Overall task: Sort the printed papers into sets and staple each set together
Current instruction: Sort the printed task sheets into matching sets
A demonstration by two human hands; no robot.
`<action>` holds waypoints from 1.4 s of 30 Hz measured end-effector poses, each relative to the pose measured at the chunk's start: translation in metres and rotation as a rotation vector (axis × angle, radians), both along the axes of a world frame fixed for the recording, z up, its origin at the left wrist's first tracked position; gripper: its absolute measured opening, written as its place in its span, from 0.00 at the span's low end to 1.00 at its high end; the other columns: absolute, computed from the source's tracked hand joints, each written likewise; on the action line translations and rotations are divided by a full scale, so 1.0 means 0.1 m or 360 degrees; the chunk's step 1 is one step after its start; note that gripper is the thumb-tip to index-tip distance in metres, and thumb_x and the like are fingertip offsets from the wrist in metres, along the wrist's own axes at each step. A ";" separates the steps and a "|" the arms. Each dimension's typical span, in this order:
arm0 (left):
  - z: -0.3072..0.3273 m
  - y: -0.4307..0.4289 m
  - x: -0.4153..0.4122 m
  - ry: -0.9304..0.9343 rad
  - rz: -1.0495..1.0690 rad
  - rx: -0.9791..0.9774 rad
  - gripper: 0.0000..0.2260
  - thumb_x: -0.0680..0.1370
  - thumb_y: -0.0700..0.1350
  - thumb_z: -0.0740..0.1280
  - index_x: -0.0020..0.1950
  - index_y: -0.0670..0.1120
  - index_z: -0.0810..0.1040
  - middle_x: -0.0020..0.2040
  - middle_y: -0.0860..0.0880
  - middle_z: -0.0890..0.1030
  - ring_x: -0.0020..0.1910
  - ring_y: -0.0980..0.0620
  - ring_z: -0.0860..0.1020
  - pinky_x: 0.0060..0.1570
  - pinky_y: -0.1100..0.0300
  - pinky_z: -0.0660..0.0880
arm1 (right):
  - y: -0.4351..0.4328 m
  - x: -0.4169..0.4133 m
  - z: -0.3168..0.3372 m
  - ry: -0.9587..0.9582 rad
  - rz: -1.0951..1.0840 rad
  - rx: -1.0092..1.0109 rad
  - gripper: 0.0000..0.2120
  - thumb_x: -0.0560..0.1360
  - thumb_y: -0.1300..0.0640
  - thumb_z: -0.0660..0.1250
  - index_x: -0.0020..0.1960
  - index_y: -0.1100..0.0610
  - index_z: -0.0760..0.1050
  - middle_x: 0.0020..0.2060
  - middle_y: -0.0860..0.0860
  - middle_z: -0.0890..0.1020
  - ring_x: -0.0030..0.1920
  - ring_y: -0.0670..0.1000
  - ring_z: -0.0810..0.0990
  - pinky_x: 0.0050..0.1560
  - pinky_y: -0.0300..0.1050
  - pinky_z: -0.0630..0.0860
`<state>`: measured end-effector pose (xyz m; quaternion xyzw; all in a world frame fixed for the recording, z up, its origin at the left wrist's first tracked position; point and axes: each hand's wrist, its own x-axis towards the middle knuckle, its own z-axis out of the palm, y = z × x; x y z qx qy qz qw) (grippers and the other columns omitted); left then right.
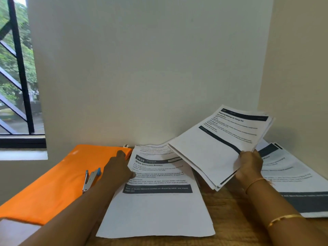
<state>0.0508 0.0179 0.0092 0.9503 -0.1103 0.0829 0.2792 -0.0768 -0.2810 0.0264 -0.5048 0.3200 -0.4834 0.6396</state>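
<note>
Forearms (71, 210): seen coming in from the bottom edge, closest of all; a thin gold bangle (284, 218) is worn on the right one.
Centre stack (159, 213): white printed sheets, laid flat on the brown wooden surface (230, 226) right in front; the top page is headed "Wipe Skincare Bottles". Edges are roughly squared, and no staple can be made out.
Left hand (119, 169): laid on the left edge of that stack, fingers fairly straight, thumb pressed onto the page; nothing is gripped.
Right hand (250, 166): closed round the lower corner of a sheaf, thumb on top, fingers hidden beneath.
Held sheaf (213, 148): a thick bundle of white printed pages with dark banner bars, lifted off the surface and tilted up toward the wall, overhanging the upper right corner of the stack in front.
Right-hand pile (292, 176): more printed pages, fanned loosely on the surface behind the right wrist.
Stapler (91, 178): a slim silver one with a blue tip, lying untouched on the orange flat cloth-like cover (53, 189), just beside the left wrist.
Progress: sorting is judged to be under way and well short of done. Two piles are down, a good many pages are left in the sheaf, and stapling is not yet begun as far as can be seen.
</note>
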 end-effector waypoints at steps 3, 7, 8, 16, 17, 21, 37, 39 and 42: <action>0.04 0.01 0.00 -0.0026 0.0030 -0.0039 0.29 0.70 0.46 0.75 0.66 0.43 0.66 0.60 0.44 0.77 0.56 0.45 0.75 0.46 0.58 0.69 | -0.01 0.02 -0.03 -0.0032 -0.0034 0.0015 0.21 0.79 0.68 0.56 0.72 0.61 0.65 0.67 0.59 0.72 0.66 0.60 0.70 0.61 0.44 0.68; 0.04 0.02 -0.01 -0.0152 0.0033 -0.0108 0.14 0.74 0.46 0.71 0.57 0.45 0.74 0.56 0.46 0.79 0.53 0.49 0.75 0.42 0.61 0.64 | -0.01 0.03 -0.07 -0.0061 -0.0092 -0.0020 0.21 0.79 0.67 0.56 0.71 0.58 0.66 0.67 0.58 0.72 0.66 0.61 0.70 0.62 0.48 0.69; 0.04 0.03 0.00 -0.0190 0.0032 -0.0141 0.11 0.75 0.46 0.70 0.55 0.44 0.75 0.55 0.46 0.79 0.52 0.49 0.75 0.42 0.61 0.64 | -0.01 0.02 -0.07 -0.0057 -0.0110 -0.0041 0.21 0.79 0.67 0.56 0.71 0.59 0.66 0.67 0.57 0.72 0.66 0.61 0.70 0.63 0.50 0.69; 0.06 0.01 0.02 -0.0513 -0.0041 -0.0624 0.05 0.81 0.42 0.59 0.47 0.42 0.71 0.42 0.44 0.78 0.36 0.51 0.72 0.31 0.60 0.65 | -0.02 -0.02 -0.11 -0.0022 -0.0171 -0.0095 0.20 0.79 0.66 0.55 0.71 0.58 0.66 0.68 0.59 0.70 0.68 0.62 0.68 0.66 0.56 0.68; 0.07 0.00 0.01 -0.0556 -0.0024 -0.0678 0.05 0.81 0.41 0.59 0.48 0.41 0.71 0.42 0.45 0.77 0.36 0.50 0.71 0.30 0.61 0.64 | -0.03 -0.02 -0.11 -0.0023 -0.0172 -0.0098 0.20 0.80 0.66 0.55 0.71 0.58 0.65 0.68 0.59 0.70 0.68 0.63 0.68 0.66 0.57 0.68; 0.08 0.01 0.02 -0.0594 0.0023 -0.0823 0.07 0.82 0.40 0.58 0.53 0.38 0.72 0.45 0.41 0.78 0.41 0.45 0.73 0.36 0.57 0.65 | -0.02 -0.02 -0.10 -0.0028 -0.0182 -0.0095 0.20 0.79 0.66 0.55 0.71 0.58 0.66 0.68 0.58 0.70 0.68 0.62 0.68 0.66 0.55 0.68; 0.09 -0.01 0.00 -0.0538 0.0018 -0.0882 0.08 0.82 0.42 0.57 0.55 0.39 0.72 0.46 0.44 0.78 0.41 0.48 0.73 0.32 0.60 0.65 | 0.04 0.12 -0.09 -0.0078 0.0257 -0.0126 0.17 0.79 0.67 0.58 0.67 0.58 0.70 0.59 0.57 0.76 0.56 0.57 0.74 0.59 0.46 0.70; 0.09 0.00 0.00 -0.0527 0.0006 -0.0880 0.08 0.82 0.42 0.57 0.54 0.39 0.72 0.46 0.45 0.78 0.41 0.49 0.73 0.32 0.61 0.65 | 0.06 0.14 -0.09 -0.0089 0.0358 -0.0146 0.16 0.79 0.66 0.59 0.66 0.58 0.71 0.59 0.57 0.76 0.55 0.56 0.74 0.57 0.45 0.71; 0.08 0.02 0.03 -0.0517 0.0019 -0.0883 0.08 0.82 0.43 0.57 0.54 0.40 0.72 0.46 0.45 0.79 0.41 0.47 0.75 0.34 0.58 0.67 | 0.06 0.15 -0.08 -0.0106 0.0384 -0.0175 0.17 0.79 0.65 0.59 0.67 0.57 0.71 0.59 0.57 0.77 0.55 0.57 0.75 0.58 0.47 0.72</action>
